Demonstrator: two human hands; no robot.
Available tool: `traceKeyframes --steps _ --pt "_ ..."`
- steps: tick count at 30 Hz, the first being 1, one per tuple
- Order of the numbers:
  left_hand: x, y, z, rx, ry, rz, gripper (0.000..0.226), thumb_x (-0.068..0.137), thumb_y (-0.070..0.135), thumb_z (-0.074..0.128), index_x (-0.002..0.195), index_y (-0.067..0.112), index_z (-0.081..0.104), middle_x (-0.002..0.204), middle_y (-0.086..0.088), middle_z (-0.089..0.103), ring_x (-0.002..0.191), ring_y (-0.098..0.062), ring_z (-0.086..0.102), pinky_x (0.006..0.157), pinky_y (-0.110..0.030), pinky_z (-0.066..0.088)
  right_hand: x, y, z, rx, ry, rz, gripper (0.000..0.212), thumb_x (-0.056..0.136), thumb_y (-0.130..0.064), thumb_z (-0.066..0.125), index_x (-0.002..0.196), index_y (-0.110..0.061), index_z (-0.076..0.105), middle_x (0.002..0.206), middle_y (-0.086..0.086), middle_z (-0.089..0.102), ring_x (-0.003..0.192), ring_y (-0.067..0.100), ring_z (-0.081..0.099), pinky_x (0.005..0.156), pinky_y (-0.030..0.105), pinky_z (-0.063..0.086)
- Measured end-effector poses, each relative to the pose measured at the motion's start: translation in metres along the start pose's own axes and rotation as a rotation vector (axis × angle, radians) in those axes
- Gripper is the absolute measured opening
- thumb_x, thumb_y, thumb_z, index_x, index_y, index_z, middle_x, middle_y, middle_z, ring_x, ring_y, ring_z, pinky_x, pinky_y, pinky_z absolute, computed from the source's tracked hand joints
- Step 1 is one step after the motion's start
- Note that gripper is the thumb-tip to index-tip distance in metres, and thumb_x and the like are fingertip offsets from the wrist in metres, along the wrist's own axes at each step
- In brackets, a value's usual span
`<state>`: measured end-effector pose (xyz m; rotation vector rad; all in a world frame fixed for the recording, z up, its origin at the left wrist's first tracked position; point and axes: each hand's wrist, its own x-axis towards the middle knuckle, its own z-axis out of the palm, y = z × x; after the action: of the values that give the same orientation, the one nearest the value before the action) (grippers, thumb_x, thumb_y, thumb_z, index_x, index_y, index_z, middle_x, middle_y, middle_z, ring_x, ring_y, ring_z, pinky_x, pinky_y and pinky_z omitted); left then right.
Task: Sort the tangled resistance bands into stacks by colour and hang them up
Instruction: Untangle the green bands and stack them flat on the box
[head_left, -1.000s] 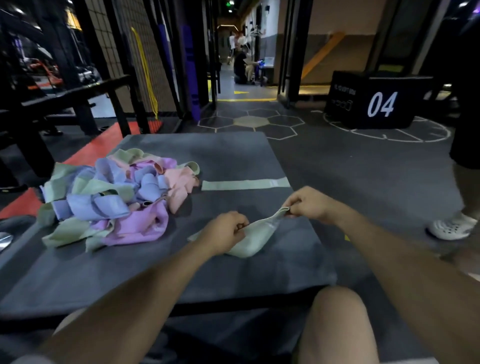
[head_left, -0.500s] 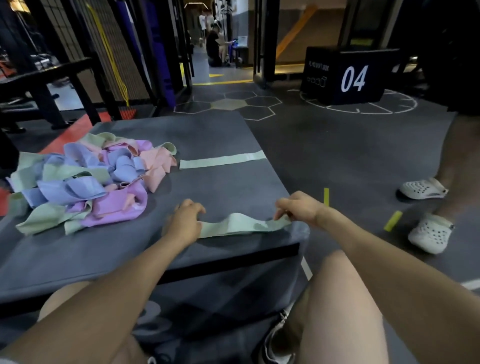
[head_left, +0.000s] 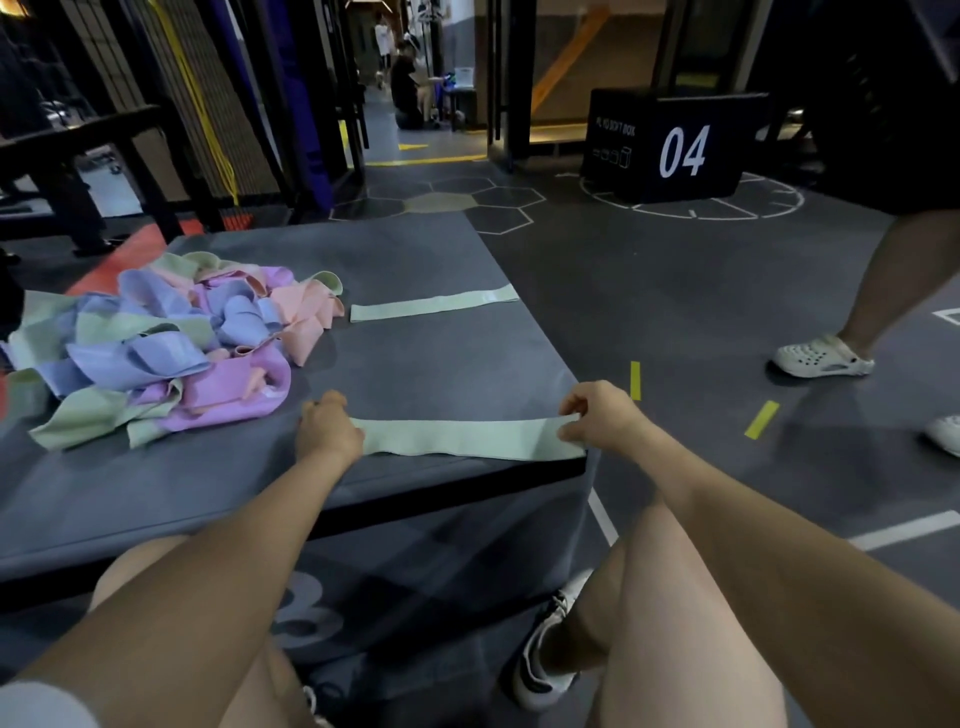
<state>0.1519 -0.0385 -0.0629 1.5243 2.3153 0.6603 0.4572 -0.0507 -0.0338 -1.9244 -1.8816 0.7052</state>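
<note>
We sit at the grey bench (head_left: 415, 249). Tangled pile (head_left: 156, 343) of blue, purple, pink & green bands lies centre-left of frame. A 2nd green band (head_left: 434, 305) lies flat further back. We stretch a green band (head_left: 462, 439) flat near the bench's front edge: left hand (head_left: 328, 434) fingers curled on its left end, right hand (head_left: 597, 415) pinching its right end.

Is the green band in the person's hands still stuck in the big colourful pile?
No, the green band lies flat near the mat's front edge between the left hand and right hand, apart from the pile.
</note>
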Motion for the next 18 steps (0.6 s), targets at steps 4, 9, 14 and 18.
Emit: traceKeyframes --steps 4,9,14,18 --pt "-0.003 0.005 -0.011 -0.097 -0.003 -0.073 0.04 0.078 0.005 0.069 0.115 0.005 0.054 0.126 -0.016 0.053 0.115 -0.032 0.053 0.095 -0.033 0.041 -0.001 -0.011 -0.008 0.051 0.016 0.0 0.017 0.075 -0.004 0.069 0.09 -0.011 0.067 0.085 0.001 0.06 0.079 0.015 0.054 0.061 0.023 0.04" --pt "-0.006 0.024 -0.025 -0.18 0.01 0.053 0.026 0.077 -0.002 0.063 0.101 0.009 0.063 0.114 -0.013 0.062 0.104 -0.028 0.059 0.08 -0.023 0.041 0.001 -0.041 -0.02 0.337 0.03 -0.012 0.016 0.075 0.009 0.062 0.075 -0.006 0.061 0.067 0.004 0.055 0.06 0.013 0.05 0.053 0.022 0.044" --pt "-0.008 0.045 -0.042 -0.291 0.022 0.098 0.026 0.078 0.0 0.067 0.104 0.004 0.061 0.109 -0.013 0.065 0.099 -0.027 0.059 0.078 -0.023 0.039 0.007 -0.071 -0.029 0.292 0.048 -0.113 0.027 0.076 0.009 0.06 0.064 -0.015 0.057 0.064 -0.003 0.053 0.06 0.011 0.049 0.053 0.021 0.043" --pt "-0.001 0.042 -0.058 -0.211 -0.005 0.118 0.031 0.079 0.004 0.07 0.108 0.002 0.06 0.112 -0.013 0.062 0.093 -0.023 0.055 0.075 -0.024 0.04 0.013 -0.082 -0.033 0.129 0.105 -0.165 0.022 0.079 0.002 0.056 0.07 -0.017 0.061 0.067 -0.005 0.055 0.057 0.005 0.046 0.047 0.017 0.035"
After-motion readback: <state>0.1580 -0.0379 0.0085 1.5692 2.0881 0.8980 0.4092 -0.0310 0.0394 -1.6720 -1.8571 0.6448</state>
